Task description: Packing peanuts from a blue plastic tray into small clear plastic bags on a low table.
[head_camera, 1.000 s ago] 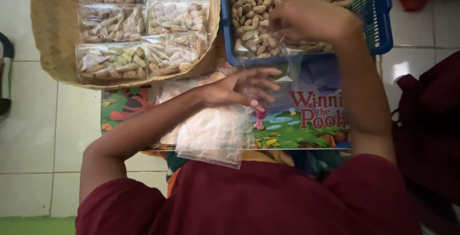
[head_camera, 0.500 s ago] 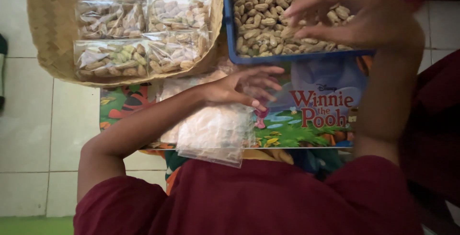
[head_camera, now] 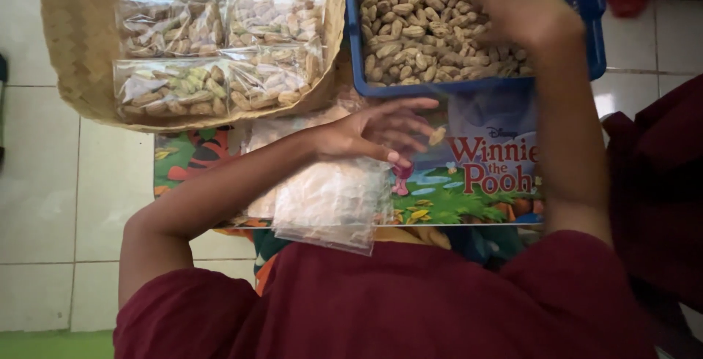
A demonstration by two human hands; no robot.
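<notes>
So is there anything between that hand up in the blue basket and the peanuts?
Nothing visible. The right hand lies directly on the loose peanuts in the open blue basket, with no lid or bag over them. The left hand rests apart, on the clear empty bags below the basket.

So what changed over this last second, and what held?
The right hand rose clear of the peanuts half a second ago and has dropped back into the blue basket. What it grips is hidden. The left hand stayed on the clear plastic bag, and the packed bags in the woven tray did not move.
</notes>
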